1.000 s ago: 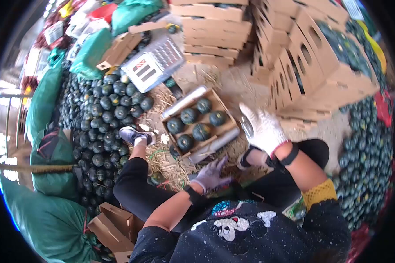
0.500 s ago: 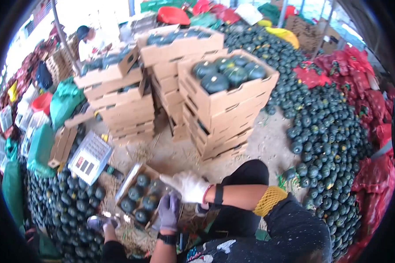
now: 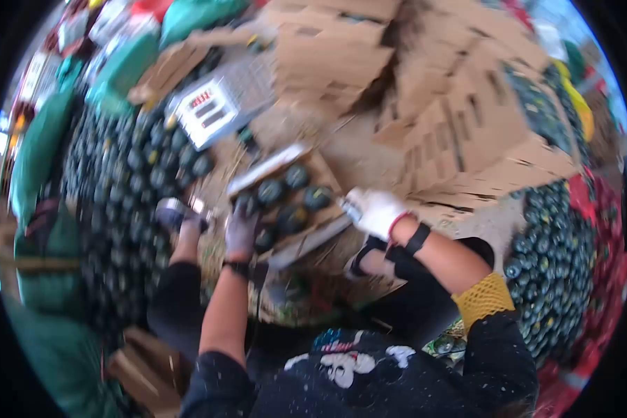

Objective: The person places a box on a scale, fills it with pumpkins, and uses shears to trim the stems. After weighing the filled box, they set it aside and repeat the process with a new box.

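A shallow cardboard box [image 3: 326, 171] stands low in front of me, with several dark green squashes [image 3: 272, 191] inside. My left hand [image 3: 241, 231], in a greyish-purple glove, is closed over the box's left end, its fingertips against a squash in the corner. At the right end, my right hand [image 3: 377, 213], in a white glove, is closed at the corner of the box. Motion blur softens both hands. Just beyond the box is a digital scale [image 3: 240, 94] with a white label and red marking.
Stacked cardboard boxes [image 3: 334, 63] rise at the back, with more boxes [image 3: 467, 118] to the right. Squashes are heaped on the left [image 3: 122, 202] and right [image 3: 547, 258]. Green sacks [image 3: 45, 160] line the left edge; red net bags [image 3: 606, 279] lie far right.
The view has swung down and left. My left hand has moved from the box's near right side to its left end. My right hand has shifted to the right-end corner.
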A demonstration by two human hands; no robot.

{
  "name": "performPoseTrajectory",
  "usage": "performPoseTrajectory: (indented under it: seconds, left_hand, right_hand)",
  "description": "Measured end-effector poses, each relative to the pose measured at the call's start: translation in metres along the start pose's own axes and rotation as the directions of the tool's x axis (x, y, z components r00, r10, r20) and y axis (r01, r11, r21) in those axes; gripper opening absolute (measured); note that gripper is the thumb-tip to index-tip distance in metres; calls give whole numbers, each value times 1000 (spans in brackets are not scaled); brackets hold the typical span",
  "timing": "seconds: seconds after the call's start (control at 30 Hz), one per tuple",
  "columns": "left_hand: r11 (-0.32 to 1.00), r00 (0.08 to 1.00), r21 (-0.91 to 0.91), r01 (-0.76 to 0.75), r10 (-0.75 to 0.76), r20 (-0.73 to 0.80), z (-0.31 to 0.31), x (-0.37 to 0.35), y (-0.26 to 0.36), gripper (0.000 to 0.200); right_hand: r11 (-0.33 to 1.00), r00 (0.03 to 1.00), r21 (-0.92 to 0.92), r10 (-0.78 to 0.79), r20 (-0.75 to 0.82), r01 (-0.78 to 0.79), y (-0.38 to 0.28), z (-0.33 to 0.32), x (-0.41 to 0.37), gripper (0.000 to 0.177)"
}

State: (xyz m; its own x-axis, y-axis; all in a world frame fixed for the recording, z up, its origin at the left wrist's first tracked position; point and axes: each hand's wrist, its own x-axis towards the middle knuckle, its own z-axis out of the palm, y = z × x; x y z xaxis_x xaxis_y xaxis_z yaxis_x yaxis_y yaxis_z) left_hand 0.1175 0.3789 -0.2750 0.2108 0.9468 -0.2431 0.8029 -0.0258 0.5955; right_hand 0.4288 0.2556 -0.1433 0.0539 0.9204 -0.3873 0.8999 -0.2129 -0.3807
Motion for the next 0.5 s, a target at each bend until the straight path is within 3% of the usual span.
performPoseTrajectory:
  seconds: [0.03,0.1,0.17,0.27,0.4,0.5]
  left_hand:
    - [992,978,74,-103,115,-174,9,13,-18,55]
    - [971,965,138,-195,215,-150,20,36,-36,63]
    - [957,959,145,-251,266,-97,23,43,-28,64]
    - [899,940,318,-301,336,-58,30,57,-15,66]
    - [879,937,337,-337,347,33,42,74,-6,65]
    - [893,942,304,-332,330,59,44,78,-6,62]
  right_hand:
    - [997,996,-71,11,89,-5,-9,-7,22,32]
    - [985,999,-174,2,38,4,-21,9,58,28]
    - [920,986,-362,-166,-19,148,-29,32,87,25]
    - [818,959,-532,-281,-42,216,-47,70,130,21]
    - [800,970,-570,-243,-23,187,-56,101,164,20]
    - [732,931,-652,-349,-106,200,-52,106,167,19]
